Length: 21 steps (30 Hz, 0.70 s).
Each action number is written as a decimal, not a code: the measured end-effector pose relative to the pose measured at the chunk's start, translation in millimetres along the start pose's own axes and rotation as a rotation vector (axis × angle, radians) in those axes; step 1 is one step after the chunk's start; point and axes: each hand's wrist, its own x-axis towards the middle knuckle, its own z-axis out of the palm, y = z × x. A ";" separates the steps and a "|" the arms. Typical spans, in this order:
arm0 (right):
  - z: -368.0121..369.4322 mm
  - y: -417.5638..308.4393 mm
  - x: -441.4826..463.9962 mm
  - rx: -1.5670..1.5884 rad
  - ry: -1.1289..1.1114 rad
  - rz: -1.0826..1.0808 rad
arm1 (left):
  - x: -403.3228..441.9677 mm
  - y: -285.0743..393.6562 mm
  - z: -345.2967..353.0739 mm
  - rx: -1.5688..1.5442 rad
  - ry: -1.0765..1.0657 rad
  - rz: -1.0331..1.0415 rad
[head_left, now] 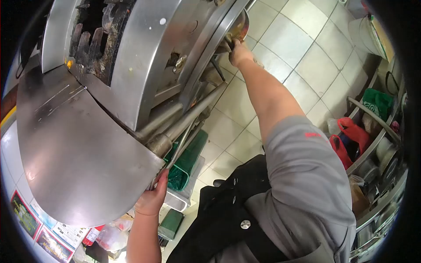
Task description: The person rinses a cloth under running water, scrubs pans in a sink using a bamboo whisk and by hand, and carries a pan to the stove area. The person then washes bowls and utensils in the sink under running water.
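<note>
My left hand [151, 196] is closed at the rounded edge of a wide stainless steel panel [83, 144]. Its thumb points up beside a thin metal rod [179, 147], and the fingers are partly hidden by the panel. Far from it, at the outer end of a stove front [162, 44], my right hand [241, 52] has its fingers curled at a shiny, curved metal piece [239, 27]. What exactly these fingers hold is partly hidden. Thick metal pipes [193, 114] run under the stove between the two hands.
Blackened burner grates [98, 48] lie on the stove top. Below the pipes stands a green bin [190, 158] on pale floor tiles [302, 65]. To the right, a metal rack [372, 114] carries red bags [351, 136] and a green bag [377, 103]. A white bucket [366, 37] stands at the upper right.
</note>
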 end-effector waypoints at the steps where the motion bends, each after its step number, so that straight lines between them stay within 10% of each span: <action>1: 6.7 -1.8 12.8 -0.016 -0.021 -0.002 | -9.6 -10.5 4.5 -0.044 -0.034 -0.061; 4: 27.6 -2.2 24.4 0.182 -0.002 0.090 | -15.2 -21.5 3.5 0.108 -0.077 0.037; 7: 11.1 1.4 13.5 -0.271 -0.174 -0.126 | -13.8 -16.2 1.7 0.090 -0.078 -0.039; 13: 9.0 40.2 -20.0 0.429 0.125 0.163 | -9.1 -12.3 4.3 0.076 0.042 -0.053; 18: 91.3 131.5 -25.0 0.385 0.050 0.091 | -3.0 -10.8 5.0 0.088 0.109 0.043; 21: 66.9 133.2 -88.1 0.348 -0.341 0.063 | 0.6 -5.8 2.9 0.094 0.130 0.054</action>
